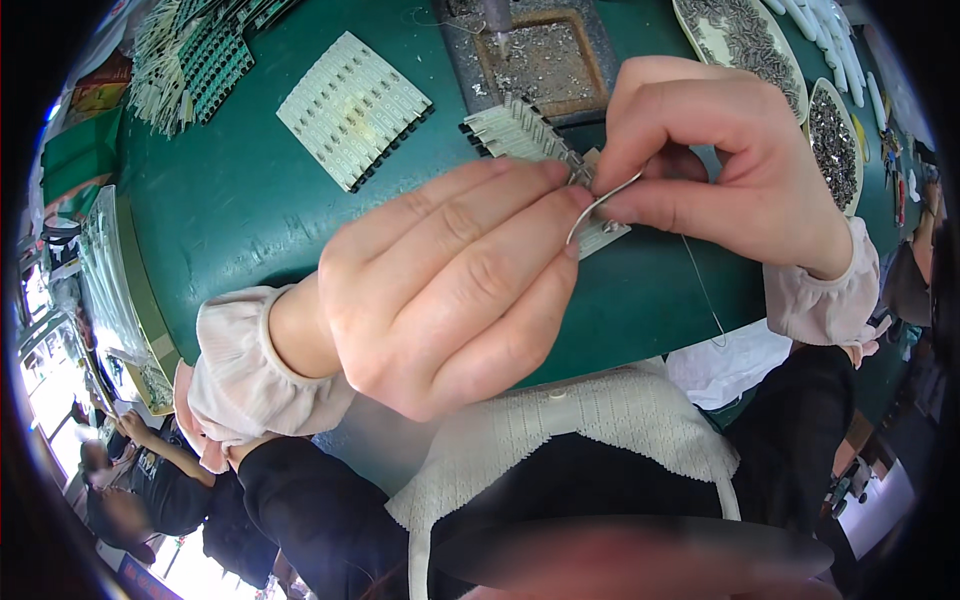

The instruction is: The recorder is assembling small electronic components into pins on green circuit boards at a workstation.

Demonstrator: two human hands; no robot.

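Note:
My left hand (450,285) lies over a panel of narrow pale circuit boards (512,128), its fingers pressed together near the panel's right side. Whatever sits under those fingertips is hidden. Close against them, my right hand (715,150) pinches a bent silvery solder wire (622,187) between thumb and fingertips. One end of the wire curves down beside the left fingertips. A thin strand (705,285) hangs from below my right hand toward the table's near edge. Small metal parts run in a row along the panel, partly covered by my fingers.
Another board panel (350,110) lies to the left on the green table (230,200). A soldering iron (497,22) points down over a dross-filled tray (550,65). Dishes of small metal parts (735,35) (835,140) stand at right. Stacked boards (200,65) fill the far left.

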